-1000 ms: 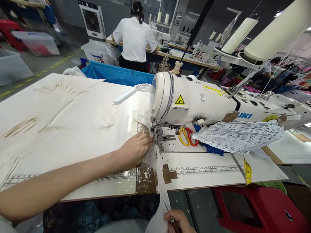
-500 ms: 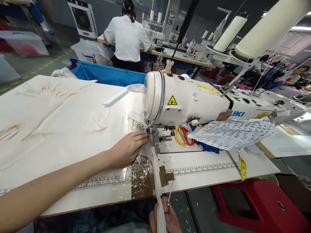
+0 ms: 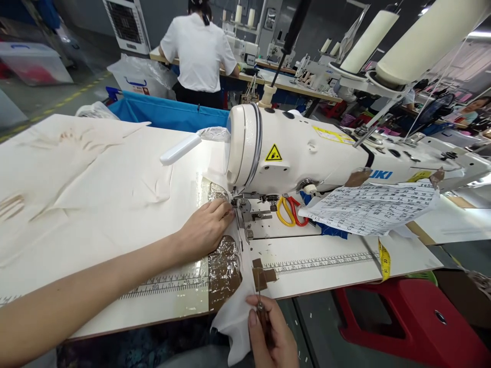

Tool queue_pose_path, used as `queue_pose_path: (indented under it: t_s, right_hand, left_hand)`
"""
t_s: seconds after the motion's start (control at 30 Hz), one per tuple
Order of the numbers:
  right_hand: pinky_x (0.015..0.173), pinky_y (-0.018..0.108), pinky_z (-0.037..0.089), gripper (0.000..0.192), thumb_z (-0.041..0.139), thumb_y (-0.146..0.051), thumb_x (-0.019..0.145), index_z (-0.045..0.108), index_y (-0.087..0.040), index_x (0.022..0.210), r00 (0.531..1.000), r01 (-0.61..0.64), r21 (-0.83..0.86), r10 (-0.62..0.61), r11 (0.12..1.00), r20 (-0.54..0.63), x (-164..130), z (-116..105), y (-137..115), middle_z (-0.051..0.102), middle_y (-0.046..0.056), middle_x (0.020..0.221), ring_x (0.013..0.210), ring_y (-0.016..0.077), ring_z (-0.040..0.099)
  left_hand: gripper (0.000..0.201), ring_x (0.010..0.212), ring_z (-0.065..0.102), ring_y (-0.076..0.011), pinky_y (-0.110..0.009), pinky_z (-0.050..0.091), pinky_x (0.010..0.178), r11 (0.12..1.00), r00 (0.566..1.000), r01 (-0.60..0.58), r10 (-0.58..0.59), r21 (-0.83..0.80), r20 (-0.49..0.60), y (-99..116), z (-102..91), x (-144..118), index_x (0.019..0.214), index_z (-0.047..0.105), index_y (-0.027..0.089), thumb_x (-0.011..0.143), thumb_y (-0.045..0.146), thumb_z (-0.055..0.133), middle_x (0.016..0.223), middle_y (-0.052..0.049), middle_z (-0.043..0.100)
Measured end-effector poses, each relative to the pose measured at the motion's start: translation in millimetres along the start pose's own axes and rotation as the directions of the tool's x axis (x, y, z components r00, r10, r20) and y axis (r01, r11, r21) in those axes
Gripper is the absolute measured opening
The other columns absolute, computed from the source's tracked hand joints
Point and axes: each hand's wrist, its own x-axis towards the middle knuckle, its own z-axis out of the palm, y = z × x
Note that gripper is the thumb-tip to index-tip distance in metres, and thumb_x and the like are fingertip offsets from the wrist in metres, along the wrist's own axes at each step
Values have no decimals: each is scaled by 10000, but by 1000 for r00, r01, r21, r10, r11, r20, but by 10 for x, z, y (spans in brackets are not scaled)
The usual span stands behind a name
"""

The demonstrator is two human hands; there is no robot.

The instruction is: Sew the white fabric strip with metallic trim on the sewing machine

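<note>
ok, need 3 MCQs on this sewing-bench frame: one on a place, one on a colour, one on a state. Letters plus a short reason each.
1. Where does the left hand rest?
A. flat on the white fabric beside the presser foot
B. on the red stool
C. on the thread cones

2. What colours are the scissors' handles?
A. both blue
B. yellow and red
C. black and green

3. What is the right hand doing?
A. lying open and empty
B. gripping the tape measure
C. pinching a thin metal tool at the table's front edge

Answers:
A, its fingertips lie on the cloth by the foot.
B, one loop is yellow and the other red.
C, fingers close on the tool's handle.
</note>
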Motion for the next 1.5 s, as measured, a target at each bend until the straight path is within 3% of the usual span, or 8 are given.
queue_pose_path:
  t_s: [0.23, 0.37, 0.57, 0.7, 0.8, 1.03, 1.27, 1.5]
  right_hand:
    - [532, 207, 491, 359, 481, -492, 997, 687, -200, 1034, 992, 123, -80, -122, 989, 16, 147, -66, -180, 559, -2, 623, 550, 163, 563]
    - [632, 215, 549, 292, 466, -407, 1012, 677, -213, 1065, 976, 216, -115, -213, 970, 36, 209, -75, -226, 673, 42, 770, 630, 164, 631]
    - [726, 215, 551, 223, 439, -188, 1002, 602, -238, 1146, 875, 484, -229, -470, 845, 116, 372, -86, -302, 711, 59, 984, 912, 176, 710]
    - [663, 208, 553, 219, 428, -155, 994, 576, -231, 1136, 834, 548, -324, -532, 771, 145, 448, -87, -362, 716, 59, 985, 868, 173, 719]
    - [621, 208, 547, 215, 421, -135, 983, 568, -211, 1120, 809, 580, -368, -567, 727, 155, 491, -72, -417, 712, 59, 936, 815, 171, 722]
    - [620, 262, 542, 219, 380, -134, 991, 558, -183, 1107, 796, 591, -441, -578, 676, 181, 623, 2, -475, 687, 67, 909, 778, 188, 702]
    - [614, 264, 534, 232, 359, -132, 993, 561, -170, 1102, 778, 610, -475, -593, 634, 208, 714, 23, -472, 687, 80, 915, 784, 195, 700]
    - [621, 268, 533, 245, 348, -117, 985, 560, -165, 1098, 769, 617, -494, -602, 612, 214, 761, 68, -512, 692, 85, 916, 781, 196, 700]
  left_hand:
    - [397, 1052, 535, -235, -427, 562, 907, 963, 988, -137, 117, -231, -98, -85, 7, -31, 1175, 640, 108, 908, 11, 361, 1119, -122, 620]
    - [403, 1090, 535, -245, -447, 550, 931, 967, 986, -153, 134, -205, -100, -102, 44, -35, 1174, 637, 100, 895, 7, 361, 1158, -128, 616]
    - [381, 1045, 524, -266, -457, 547, 874, 990, 992, -61, 47, -124, -115, -84, 45, -58, 1203, 627, 106, 915, 51, 383, 1128, -141, 602]
    - [338, 977, 535, -228, -410, 548, 864, 962, 978, -176, 147, -207, -149, -94, 28, -85, 1147, 625, 102, 909, 42, 392, 1061, -117, 622]
    - [329, 1048, 550, -240, -429, 535, 922, 961, 973, -209, 186, -180, -137, -99, 47, -81, 1146, 626, 100, 905, 47, 407, 1104, -121, 628]
    - [417, 1160, 532, -305, -468, 539, 909, 994, 992, -89, 83, -60, -91, -91, 61, -64, 1286, 575, 83, 901, 84, 416, 1226, -163, 580]
    - [331, 1057, 560, -250, -421, 530, 901, 977, 985, -154, 139, -150, -106, -94, 28, -93, 1175, 600, 87, 890, 74, 433, 1158, -134, 613]
    - [388, 1134, 559, -287, -449, 520, 924, 993, 993, -116, 115, -20, -35, -85, 31, -57, 1258, 584, 70, 908, 116, 421, 1234, -164, 587]
